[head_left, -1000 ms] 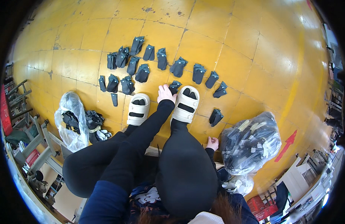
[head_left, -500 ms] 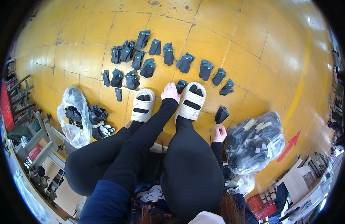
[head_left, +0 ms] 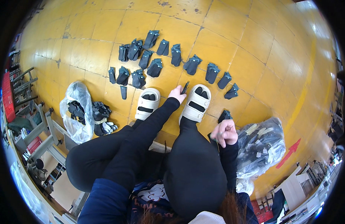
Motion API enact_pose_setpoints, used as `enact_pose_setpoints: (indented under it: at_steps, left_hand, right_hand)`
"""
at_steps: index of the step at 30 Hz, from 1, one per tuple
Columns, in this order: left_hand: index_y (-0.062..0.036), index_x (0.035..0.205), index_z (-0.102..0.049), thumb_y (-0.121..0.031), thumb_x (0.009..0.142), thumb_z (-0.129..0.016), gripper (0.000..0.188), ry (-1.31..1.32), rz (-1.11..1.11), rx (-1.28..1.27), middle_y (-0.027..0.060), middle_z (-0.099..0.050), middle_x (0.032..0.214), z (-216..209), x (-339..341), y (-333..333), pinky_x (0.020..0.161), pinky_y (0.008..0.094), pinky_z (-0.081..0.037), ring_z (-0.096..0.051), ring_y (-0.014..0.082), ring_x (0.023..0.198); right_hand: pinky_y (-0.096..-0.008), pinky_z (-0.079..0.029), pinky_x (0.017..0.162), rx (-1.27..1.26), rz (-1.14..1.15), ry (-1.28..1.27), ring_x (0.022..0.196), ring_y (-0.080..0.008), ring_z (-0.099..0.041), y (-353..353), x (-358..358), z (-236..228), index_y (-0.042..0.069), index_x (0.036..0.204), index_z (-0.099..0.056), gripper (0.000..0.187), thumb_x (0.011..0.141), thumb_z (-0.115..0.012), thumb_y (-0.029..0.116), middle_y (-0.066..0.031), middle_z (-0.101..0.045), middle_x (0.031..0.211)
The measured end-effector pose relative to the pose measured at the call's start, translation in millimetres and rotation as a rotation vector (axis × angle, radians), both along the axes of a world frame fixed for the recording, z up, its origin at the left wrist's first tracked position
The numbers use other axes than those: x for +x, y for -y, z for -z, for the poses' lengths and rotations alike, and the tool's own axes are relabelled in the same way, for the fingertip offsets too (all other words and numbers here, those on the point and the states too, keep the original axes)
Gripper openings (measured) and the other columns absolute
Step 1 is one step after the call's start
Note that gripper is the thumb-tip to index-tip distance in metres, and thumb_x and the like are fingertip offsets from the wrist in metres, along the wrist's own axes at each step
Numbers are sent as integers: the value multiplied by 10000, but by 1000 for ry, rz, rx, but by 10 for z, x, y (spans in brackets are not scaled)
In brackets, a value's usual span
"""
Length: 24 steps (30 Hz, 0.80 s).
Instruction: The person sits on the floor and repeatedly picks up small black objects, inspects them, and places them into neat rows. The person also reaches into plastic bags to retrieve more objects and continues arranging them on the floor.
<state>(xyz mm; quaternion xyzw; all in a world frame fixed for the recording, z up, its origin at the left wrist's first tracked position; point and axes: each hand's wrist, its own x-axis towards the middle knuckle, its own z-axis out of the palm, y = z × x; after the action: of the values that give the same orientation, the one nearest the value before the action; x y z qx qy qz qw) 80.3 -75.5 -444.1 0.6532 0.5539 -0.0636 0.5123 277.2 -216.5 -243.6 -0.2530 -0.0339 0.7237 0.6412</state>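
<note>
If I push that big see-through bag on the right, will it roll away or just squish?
The big bag would probably squish, since its thin plastic looks wrinkled. It may be slippery to grab, because it shines. It probably won't roll far: it sits wide and lumpy on the floor, stuffed with dark pieces.

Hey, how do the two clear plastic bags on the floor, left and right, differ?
The right bag looks wider and fuller; the left bag looks narrower. The right bag shows pale pieces among dark ones; what shows inside the left bag is dark. The right bag lies close to the right hand, the left bag beside a dark pile. Both are see-through and rest on the yellow floor.
</note>
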Motion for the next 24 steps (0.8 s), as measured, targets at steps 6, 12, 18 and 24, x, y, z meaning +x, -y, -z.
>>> enact_pose_setpoints:
  at_steps: [6,12,18,24]
  left_hand:
    - [-36,1031,-472,-65,794,-637,290,610,-443,-558,55,-547,669,-142,374,-38,545,292,-461,-543,151,593]
    - [-58,1010,-529,-109,827,-655,228,595,-334,-852,6,-521,662,-606,593,-108,480,251,-448,-519,93,517]
    - [-103,859,-513,-193,777,-718,238,451,17,-878,-19,-520,671,-948,700,-147,508,240,-483,-533,81,530]
    - [-79,943,-541,-112,769,-689,231,535,110,-946,17,-573,751,-973,684,-84,572,244,-506,-573,98,613]
  right_hand:
    - [-217,-261,435,-403,72,294,461,-64,-352,-5,136,412,-26,907,-601,158,842,-592,117,-8,-482,645]
    - [-206,-339,466,-418,37,468,491,-56,-430,-108,321,279,-1,1295,-429,437,924,-510,215,-106,-639,833]
    - [-286,-456,828,-267,-34,1450,955,-183,-556,-510,368,227,44,1466,-87,793,861,-597,95,-189,-484,1306]
    - [-336,-327,1040,56,-568,1422,1247,-255,-441,-694,159,300,8,1405,-308,617,850,-576,42,-180,-423,1379]
